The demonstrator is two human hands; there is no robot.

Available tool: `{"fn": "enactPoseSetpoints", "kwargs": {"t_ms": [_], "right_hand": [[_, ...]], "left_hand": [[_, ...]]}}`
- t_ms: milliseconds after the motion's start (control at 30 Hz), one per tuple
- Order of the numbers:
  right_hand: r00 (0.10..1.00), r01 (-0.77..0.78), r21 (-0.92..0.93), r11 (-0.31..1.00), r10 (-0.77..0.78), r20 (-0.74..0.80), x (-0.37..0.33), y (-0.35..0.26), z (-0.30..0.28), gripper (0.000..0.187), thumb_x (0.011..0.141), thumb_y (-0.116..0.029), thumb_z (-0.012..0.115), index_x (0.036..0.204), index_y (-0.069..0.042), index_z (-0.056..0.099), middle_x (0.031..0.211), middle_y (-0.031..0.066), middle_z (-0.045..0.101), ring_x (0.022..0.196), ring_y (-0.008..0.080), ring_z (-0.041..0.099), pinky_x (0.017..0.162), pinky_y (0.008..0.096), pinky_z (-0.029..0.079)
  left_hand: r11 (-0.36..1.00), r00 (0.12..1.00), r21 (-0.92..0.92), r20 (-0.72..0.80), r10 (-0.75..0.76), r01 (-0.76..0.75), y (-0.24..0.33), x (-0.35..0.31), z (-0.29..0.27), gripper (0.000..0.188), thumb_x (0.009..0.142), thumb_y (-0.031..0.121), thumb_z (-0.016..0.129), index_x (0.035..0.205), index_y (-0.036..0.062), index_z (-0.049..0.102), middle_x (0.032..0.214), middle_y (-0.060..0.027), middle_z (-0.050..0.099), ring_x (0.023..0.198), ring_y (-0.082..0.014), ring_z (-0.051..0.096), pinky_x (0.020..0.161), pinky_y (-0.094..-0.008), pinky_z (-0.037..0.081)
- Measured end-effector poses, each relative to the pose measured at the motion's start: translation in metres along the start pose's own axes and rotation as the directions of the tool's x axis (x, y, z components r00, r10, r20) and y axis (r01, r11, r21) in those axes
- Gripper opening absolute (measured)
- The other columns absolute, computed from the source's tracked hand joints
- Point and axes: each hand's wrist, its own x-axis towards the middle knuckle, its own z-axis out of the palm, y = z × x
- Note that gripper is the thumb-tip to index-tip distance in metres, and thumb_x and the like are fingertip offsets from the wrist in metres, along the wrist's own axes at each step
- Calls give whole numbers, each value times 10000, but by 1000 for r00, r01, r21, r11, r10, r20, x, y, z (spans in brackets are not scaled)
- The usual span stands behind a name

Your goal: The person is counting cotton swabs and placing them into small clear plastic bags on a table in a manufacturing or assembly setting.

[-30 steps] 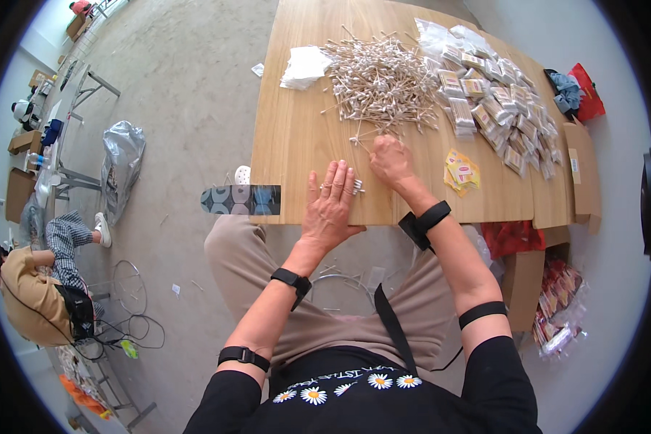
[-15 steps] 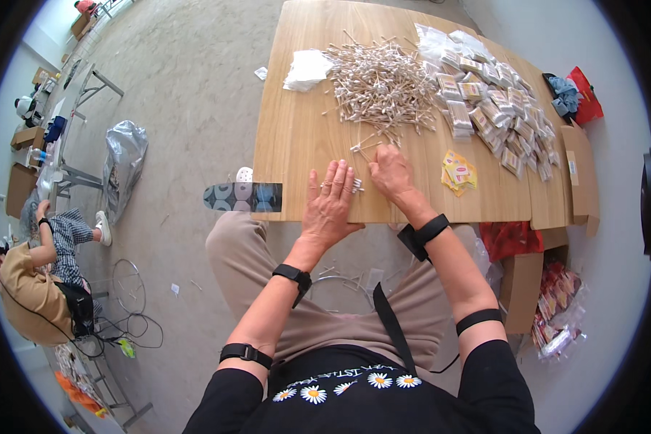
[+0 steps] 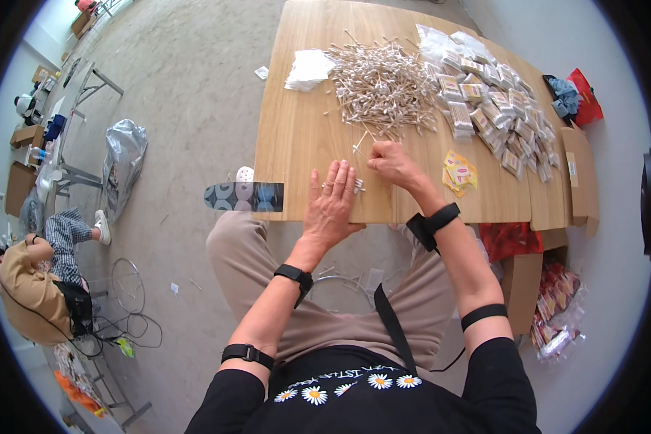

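My left hand point(image 3: 330, 199) lies flat near the table's front edge, fingers stretched out. It rests over a small row of cotton swabs point(image 3: 359, 186), whose white tips poke out along its right side. Close by on the right, my right hand point(image 3: 393, 163) is curled closed over the wood; whatever its fingers hold is hidden. A few loose cotton swabs point(image 3: 366, 137) lie just beyond its fingertips. Farther back is a large heap of cotton swabs point(image 3: 383, 83). Yellow printed cards point(image 3: 458, 173) sit in a small stack to the right of my right hand.
Many filled clear packets point(image 3: 495, 108) are piled on the table's point(image 3: 289, 137) right side, with white sheets point(image 3: 309, 70) at its left. Cardboard boxes point(image 3: 581, 173) stand along the right edge. A co-worker point(image 3: 36, 282) sits far left, near a grey plastic bag point(image 3: 123, 170).
My right hand has shifted slightly, its wrist and forearm turning a little to the right. My left hand stays almost in place. The co-worker's arm has bent closer to the body.
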Motion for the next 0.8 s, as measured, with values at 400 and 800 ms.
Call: {"fn": "enactPoseSetpoints", "kwargs": {"t_ms": [400,800], "right_hand": [[998,56,182,982,-60,17,-6,-17,7,129,804,-123,678,837,0,662,801,194,672,794,339,670,719,425,528],[979,-13,-391,920,-67,-190,21,-25,21,128,853,-131,640,971,-82,642,1021,178,610,899,390,670,769,478,546]], "left_hand": [[1000,999,-16,-37,6,-7,-1,0,3,1265,533,537,881,1532,16,306,1592,-159,318,1515,-293,243,1206,-618,141],[1000,1000,-6,4,0,0,1,1,3,1279,552,582,868,1545,24,286,1607,-151,288,1522,-290,216,1209,-611,124]]}}
